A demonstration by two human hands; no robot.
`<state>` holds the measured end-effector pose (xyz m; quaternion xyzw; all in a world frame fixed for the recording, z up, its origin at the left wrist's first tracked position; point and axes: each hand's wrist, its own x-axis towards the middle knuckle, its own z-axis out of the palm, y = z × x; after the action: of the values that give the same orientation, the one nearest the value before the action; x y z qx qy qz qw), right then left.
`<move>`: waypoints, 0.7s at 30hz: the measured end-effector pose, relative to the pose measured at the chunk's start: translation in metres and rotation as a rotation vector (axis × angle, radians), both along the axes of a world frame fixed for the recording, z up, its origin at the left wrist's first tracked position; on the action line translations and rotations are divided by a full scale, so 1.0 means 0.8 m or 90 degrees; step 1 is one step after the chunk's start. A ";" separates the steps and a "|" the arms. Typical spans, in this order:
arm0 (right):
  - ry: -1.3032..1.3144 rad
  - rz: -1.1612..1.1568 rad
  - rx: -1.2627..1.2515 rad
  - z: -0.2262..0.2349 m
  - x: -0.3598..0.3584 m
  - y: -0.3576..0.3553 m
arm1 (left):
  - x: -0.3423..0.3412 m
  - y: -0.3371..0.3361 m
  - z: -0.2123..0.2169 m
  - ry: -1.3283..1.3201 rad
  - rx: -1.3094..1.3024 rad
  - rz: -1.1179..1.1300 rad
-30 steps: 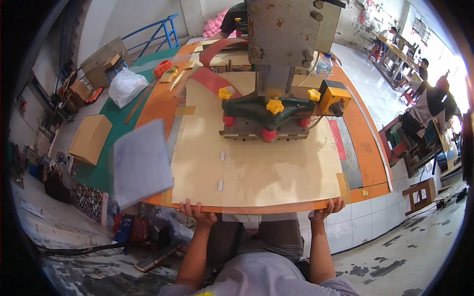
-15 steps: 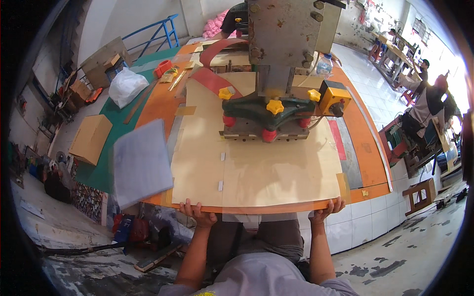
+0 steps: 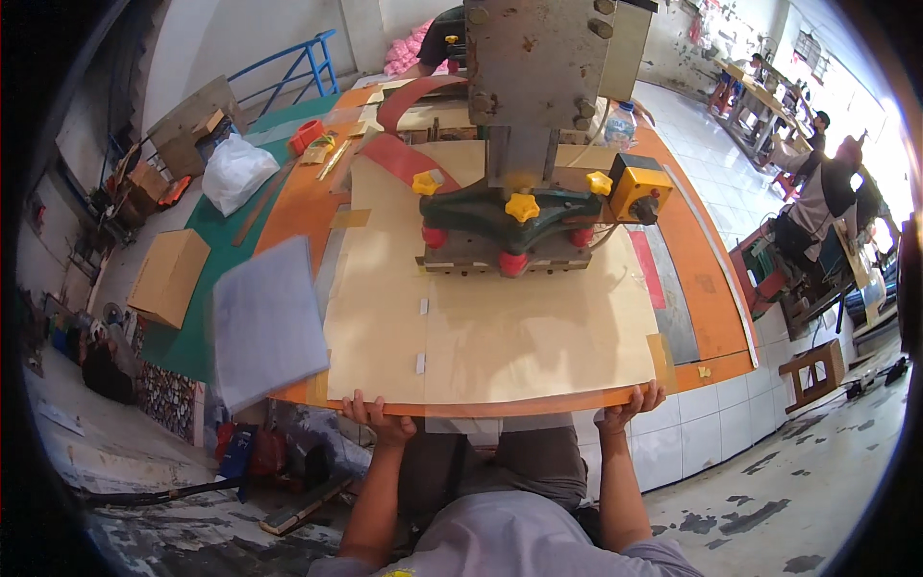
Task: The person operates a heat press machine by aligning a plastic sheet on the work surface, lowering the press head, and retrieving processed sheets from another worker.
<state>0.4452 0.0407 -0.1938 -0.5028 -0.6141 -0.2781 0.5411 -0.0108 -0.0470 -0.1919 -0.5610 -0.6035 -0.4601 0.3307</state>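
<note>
Both hands, left (image 3: 373, 415) and right (image 3: 630, 404), clamped on the near edge of the bench (image 3: 716, 317), board (image 3: 500, 317) just beyond them under the press (image 3: 514, 207); fingers curled over the edge risk pinching if the bench slides.

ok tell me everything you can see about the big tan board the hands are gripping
The tan board is a broad flat sheet, cardboard-like, lying level on the orange table. Small pale tape strips dot its middle, and brownish tape patches mark its edges. The press head, green with yellow and red knobs, sits on its far half. At the near edge the left hand and right hand grip it, fingers curled over the top. A grey sheet stack lies at its left edge.
</note>
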 end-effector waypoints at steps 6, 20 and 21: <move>-0.010 0.003 -0.006 0.004 -0.001 0.000 | -0.003 -0.002 -0.005 0.007 -0.008 0.013; -0.025 -0.006 -0.005 0.006 0.001 -0.003 | 0.001 -0.002 0.001 0.003 0.001 0.003; -0.024 -0.004 -0.005 0.006 0.001 -0.002 | 0.000 -0.002 0.000 0.003 0.001 0.003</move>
<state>0.4456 0.0390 -0.1891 -0.5016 -0.6238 -0.2868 0.5263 -0.0106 -0.0489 -0.1915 -0.5604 -0.6038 -0.4582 0.3338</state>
